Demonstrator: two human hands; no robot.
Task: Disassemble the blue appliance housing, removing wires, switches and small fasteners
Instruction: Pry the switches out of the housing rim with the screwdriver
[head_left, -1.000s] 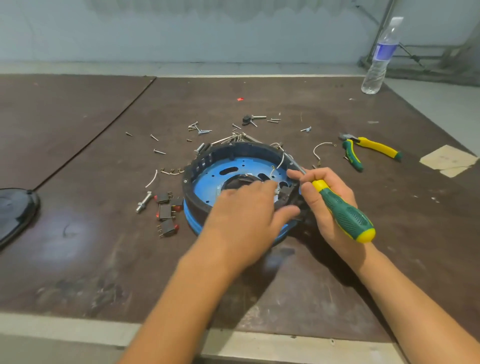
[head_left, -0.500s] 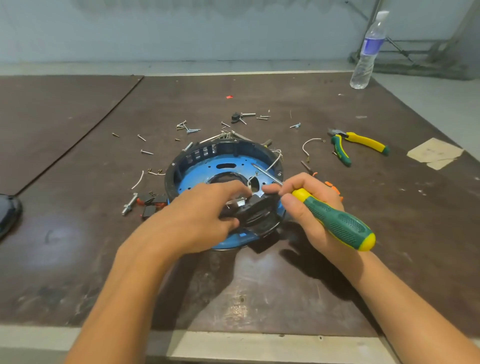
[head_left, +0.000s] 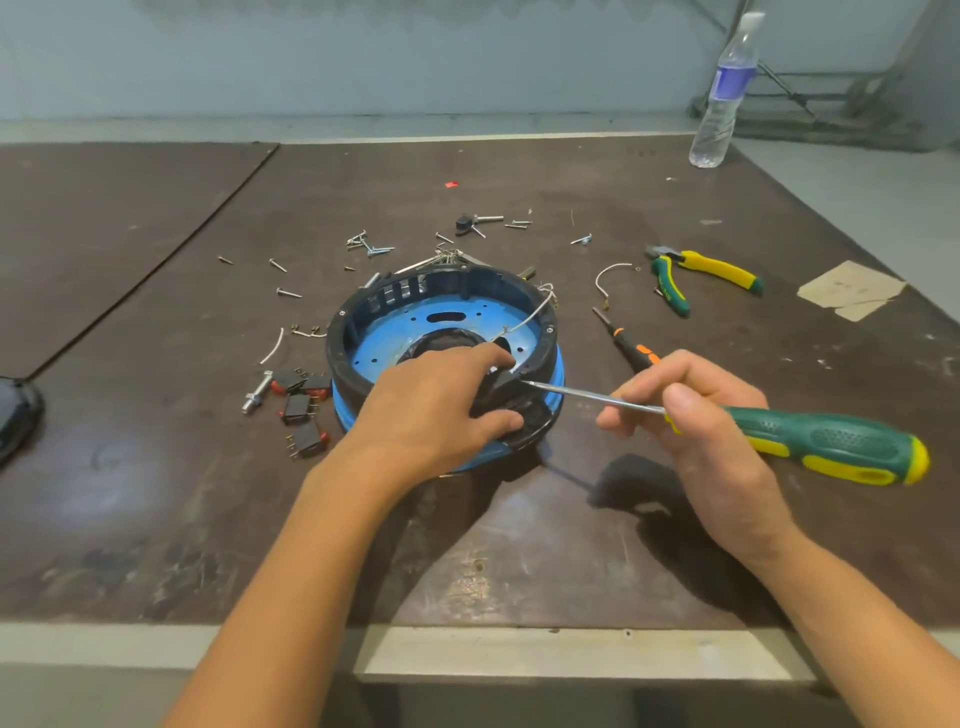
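Left hand (head_left: 431, 410) gripping the near edge of the round blue and black plastic housing (head_left: 415, 332) on the dark brown surface (head_left: 519, 545). Right hand (head_left: 696, 415) closed around a green and yellow screwdriver (head_left: 826, 444), metal tip touching the housing's black rim. Small black switches (head_left: 301, 410) just left of the housing.

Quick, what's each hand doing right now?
Left hand: closed on the blue housing's black rim piece.
Right hand: closed, holding the green screwdriver.

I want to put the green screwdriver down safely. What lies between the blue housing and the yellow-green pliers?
In the head view, between the housing and pliers lie a small orange-black screwdriver and a loose white wire.
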